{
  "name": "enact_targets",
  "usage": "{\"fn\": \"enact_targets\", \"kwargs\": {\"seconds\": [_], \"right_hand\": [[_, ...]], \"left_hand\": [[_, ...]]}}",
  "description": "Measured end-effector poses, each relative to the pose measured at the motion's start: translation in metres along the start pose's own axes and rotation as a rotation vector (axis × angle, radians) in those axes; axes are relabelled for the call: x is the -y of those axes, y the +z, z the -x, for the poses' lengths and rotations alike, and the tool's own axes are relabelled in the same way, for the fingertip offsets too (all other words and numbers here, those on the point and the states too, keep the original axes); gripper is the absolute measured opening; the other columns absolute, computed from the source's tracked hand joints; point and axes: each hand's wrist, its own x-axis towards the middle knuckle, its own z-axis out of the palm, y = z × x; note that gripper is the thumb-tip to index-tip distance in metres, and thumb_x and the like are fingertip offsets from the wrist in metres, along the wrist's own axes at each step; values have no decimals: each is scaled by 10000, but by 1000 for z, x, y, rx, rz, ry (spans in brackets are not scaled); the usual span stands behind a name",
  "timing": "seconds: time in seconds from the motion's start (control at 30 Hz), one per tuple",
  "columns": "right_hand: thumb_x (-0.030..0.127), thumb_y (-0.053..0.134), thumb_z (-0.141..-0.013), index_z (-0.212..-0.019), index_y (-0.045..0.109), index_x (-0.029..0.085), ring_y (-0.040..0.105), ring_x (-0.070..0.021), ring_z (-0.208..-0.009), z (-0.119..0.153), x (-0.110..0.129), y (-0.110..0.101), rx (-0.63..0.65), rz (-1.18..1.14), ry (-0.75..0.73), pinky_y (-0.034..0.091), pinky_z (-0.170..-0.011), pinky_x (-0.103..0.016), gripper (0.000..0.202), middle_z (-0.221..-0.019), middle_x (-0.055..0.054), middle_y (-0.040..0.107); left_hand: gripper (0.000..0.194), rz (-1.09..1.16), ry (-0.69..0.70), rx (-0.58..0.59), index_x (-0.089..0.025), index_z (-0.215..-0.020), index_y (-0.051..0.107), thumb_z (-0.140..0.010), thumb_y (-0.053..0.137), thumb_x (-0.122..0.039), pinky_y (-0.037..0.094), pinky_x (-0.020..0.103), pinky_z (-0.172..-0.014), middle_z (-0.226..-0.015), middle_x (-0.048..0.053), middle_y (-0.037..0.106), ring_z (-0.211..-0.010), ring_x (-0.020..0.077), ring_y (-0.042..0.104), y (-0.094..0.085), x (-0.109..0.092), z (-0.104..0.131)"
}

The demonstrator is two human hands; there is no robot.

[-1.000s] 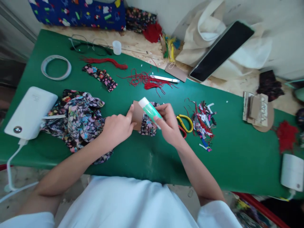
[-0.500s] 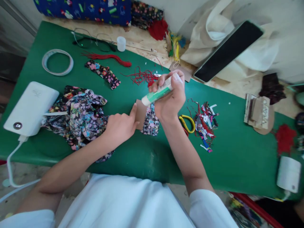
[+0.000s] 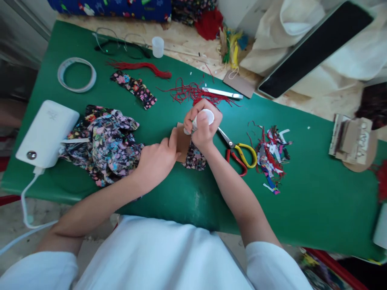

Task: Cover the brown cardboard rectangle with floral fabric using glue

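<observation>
My right hand (image 3: 205, 127) is closed round a white and green glue stick (image 3: 209, 115), its thumb on the round white end. The stick's lower end points down at a small brown cardboard piece (image 3: 183, 148); my fingers partly hide where they meet. My left hand (image 3: 159, 161) holds the cardboard at its left side, with the index finger and thumb on its edge. Beneath and to the right of the cardboard lies a dark floral fabric piece (image 3: 196, 158), partly covered by my right wrist.
Scissors (image 3: 231, 145) and a pile of scraps (image 3: 273, 155) lie right of my hands. Crumpled floral fabric (image 3: 105, 145) and a white power bank (image 3: 48, 135) are at the left. Behind are red threads (image 3: 189, 92), tweezers (image 3: 222, 93), a tape roll (image 3: 64, 86) and a leaning phone (image 3: 314, 50).
My right hand has moved down and left, tipping the glue stick from slanted to more upright over the cardboard. The scissors and tweezers are now more exposed. My left hand stays on the cardboard.
</observation>
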Motion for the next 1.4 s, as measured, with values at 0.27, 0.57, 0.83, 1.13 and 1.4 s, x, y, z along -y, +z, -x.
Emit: {"fn": "enact_targets", "kwargs": {"seconds": [0.27, 0.57, 0.83, 1.13, 1.4], "right_hand": [[907, 389, -743, -691, 336, 275, 379, -146, -430, 3, 4, -5, 31, 110, 132, 335, -452, -325, 637, -508, 40, 355], [851, 428, -784, -700, 346, 272, 332, -132, -425, 0, 2, -2, 43, 30, 105, 296, -449, -311, 591, -523, 42, 342], [844, 392, -812, -710, 325, 265, 315, -109, -396, -3, -2, -1, 44, 45, 74, 304, -412, -298, 592, -495, 45, 359], [947, 241, -739, -695, 299, 276, 380, -142, -432, -12, 0, 6, 73, 150, 161, 372, -441, -330, 675, -504, 21, 372], [963, 262, -710, -668, 330, 281, 375, -149, -415, -26, -1, 24, 89, 93, 180, 399, -447, -343, 686, -491, 22, 380]], "left_hand": [[508, -64, 225, 74, -375, -1534, 328, -1036, 229, -384, 544, 336, -536, -1663, 96, 184, -702, 195, 694, 11, -2, 26], [578, -126, 294, 120, -440, -1554, 205, -1012, 284, -255, 557, 345, -518, -1669, 89, 120, -643, 185, 698, 15, 15, 20], [743, -154, 311, 100, -421, -1563, 187, -913, 279, -73, 567, 347, -497, -1667, 67, 80, -582, 155, 675, 18, 16, 21], [574, -95, 299, 114, -427, -1554, 227, -1011, 234, -241, 569, 357, -510, -1669, 92, 109, -643, 189, 704, 17, 14, 21], [515, -95, 295, 67, -399, -1540, 298, -1035, 214, -350, 560, 345, -494, -1664, 87, 151, -618, 178, 688, 18, 11, 21]]}}
